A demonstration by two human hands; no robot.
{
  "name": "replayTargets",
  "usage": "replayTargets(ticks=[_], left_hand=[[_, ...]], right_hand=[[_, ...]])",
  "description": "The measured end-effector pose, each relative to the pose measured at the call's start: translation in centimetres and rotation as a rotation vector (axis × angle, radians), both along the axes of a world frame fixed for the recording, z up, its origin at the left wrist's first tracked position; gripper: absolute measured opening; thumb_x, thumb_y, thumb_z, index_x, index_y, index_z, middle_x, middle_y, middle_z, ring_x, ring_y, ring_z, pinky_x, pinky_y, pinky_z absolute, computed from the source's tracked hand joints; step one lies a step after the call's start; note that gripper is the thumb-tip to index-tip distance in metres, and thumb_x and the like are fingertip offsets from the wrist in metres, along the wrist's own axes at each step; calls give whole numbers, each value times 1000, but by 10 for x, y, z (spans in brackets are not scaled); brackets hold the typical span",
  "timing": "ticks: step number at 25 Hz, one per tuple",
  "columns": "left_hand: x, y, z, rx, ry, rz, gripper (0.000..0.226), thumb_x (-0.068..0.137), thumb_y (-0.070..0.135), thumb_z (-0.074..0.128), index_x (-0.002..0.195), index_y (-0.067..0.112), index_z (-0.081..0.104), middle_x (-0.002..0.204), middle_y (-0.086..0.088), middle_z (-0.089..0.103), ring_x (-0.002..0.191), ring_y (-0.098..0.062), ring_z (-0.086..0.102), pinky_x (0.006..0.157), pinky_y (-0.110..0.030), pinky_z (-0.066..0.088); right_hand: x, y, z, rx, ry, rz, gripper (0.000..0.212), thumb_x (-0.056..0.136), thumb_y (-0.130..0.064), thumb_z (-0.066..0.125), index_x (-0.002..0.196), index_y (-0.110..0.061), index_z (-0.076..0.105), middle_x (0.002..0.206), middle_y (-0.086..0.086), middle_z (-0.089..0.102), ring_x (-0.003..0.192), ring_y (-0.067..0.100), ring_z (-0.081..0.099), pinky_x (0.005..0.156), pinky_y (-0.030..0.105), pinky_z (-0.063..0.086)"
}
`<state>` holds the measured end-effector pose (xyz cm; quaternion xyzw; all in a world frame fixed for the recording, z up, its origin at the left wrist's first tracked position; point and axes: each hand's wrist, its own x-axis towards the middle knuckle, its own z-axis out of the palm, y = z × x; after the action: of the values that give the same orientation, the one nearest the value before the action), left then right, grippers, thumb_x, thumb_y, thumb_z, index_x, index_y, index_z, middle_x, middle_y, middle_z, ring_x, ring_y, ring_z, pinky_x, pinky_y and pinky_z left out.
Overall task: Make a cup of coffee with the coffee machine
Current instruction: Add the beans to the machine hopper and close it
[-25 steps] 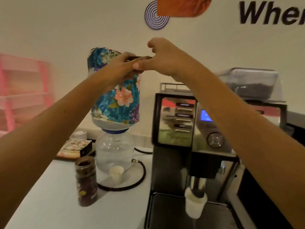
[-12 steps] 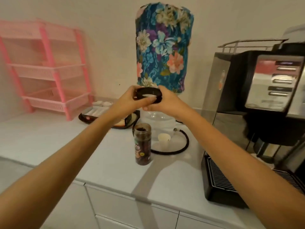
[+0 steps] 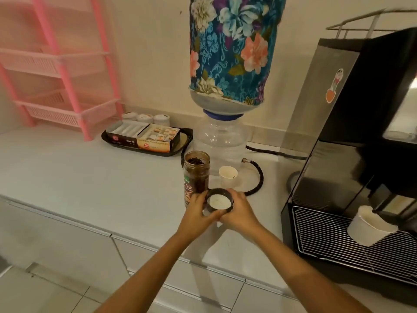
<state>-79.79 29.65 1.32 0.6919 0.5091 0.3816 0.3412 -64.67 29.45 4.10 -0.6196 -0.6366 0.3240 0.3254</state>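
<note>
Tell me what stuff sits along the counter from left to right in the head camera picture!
Pink plastic shelf rack → black tray of tea boxes → open brown glass jar of coffee beans → small empty white paper cup → black and silver coffee machine → white paper cup on its drip grille.

office pantry, white counter, coffee machine, covered water bottle, tea box tray, pink rack
</note>
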Motion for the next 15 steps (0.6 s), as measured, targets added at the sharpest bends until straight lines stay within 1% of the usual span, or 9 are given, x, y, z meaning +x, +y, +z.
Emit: replayTargets(ticks=[2, 3, 4, 5, 7, 9, 10, 13, 15], left_hand=[[5, 0, -24, -22, 9, 6, 51, 75, 48, 74, 118, 37, 49, 112, 20, 55, 105, 1, 53, 85, -15, 47], [6, 1, -33, -35, 22, 4, 49, 75, 47, 73, 117, 41, 47, 109, 25, 54, 102, 2, 54, 79, -10, 45], [8, 3, -40, -55, 47, 4, 49, 76, 46, 72, 118, 39, 48, 109, 23, 56, 102, -1, 56, 77, -8, 42], [10, 5, -47, -64, 86, 13, 49, 77, 44, 71, 120, 33, 51, 110, 17, 60, 103, -8, 58, 80, -10, 42], [13, 8, -56, -35, 174, 52, 50, 78, 40, 71, 122, 23, 54, 115, 2, 65, 104, -17, 60, 85, -22, 45], [16, 8, -60, 1, 214, 66, 51, 79, 35, 72, 124, 20, 53, 117, -3, 65, 105, -20, 60, 87, -28, 47], [17, 8, -60, 15, 219, 59, 52, 80, 33, 71, 126, 18, 52, 119, -4, 64, 106, -21, 60, 89, -29, 48], [22, 0, -59, 20, 201, 71, 52, 85, 27, 68, 132, 17, 48, 125, -3, 62, 112, -22, 58, 94, -36, 49], [24, -8, -60, 68, 229, 138, 47, 89, 25, 61, 134, 20, 46, 123, -2, 63, 110, -22, 60, 89, -34, 50]], right_hand=[[5, 1, -26, -46, -26, -24, 87, 57, -21, 87, 134, -18, 44, 128, 6, 46, 118, 23, 51, 97, 30, 45], [8, 2, -35, -62, -22, -31, 90, 58, -19, 87, 136, -17, 42, 131, 6, 46, 120, 23, 49, 98, 30, 44], [11, 3, -43, -73, -17, -38, 89, 59, -18, 87, 135, -16, 42, 131, 6, 49, 120, 24, 49, 97, 30, 44], [13, 4, -49, -75, -19, -47, 86, 59, -18, 87, 133, -15, 44, 129, 5, 53, 119, 23, 51, 96, 30, 45], [15, 4, -55, -61, -33, -56, 76, 59, -20, 88, 124, -15, 50, 121, 5, 61, 112, 24, 56, 92, 34, 49], [16, 5, -60, -54, -57, -63, 71, 60, -21, 87, 122, -15, 53, 118, 6, 64, 110, 25, 57, 92, 39, 50], [16, 6, -61, -57, -79, -59, 72, 62, -22, 86, 124, -14, 51, 120, 7, 63, 112, 26, 56, 93, 41, 49], [15, 6, -64, -97, -148, -48, 89, 67, -22, 83, 140, -8, 34, 135, 11, 52, 125, 29, 47, 103, 42, 41], [14, 2, -63, -91, -171, -57, 93, 71, -16, 80, 145, -6, 25, 142, 13, 43, 132, 29, 38, 109, 38, 34]])
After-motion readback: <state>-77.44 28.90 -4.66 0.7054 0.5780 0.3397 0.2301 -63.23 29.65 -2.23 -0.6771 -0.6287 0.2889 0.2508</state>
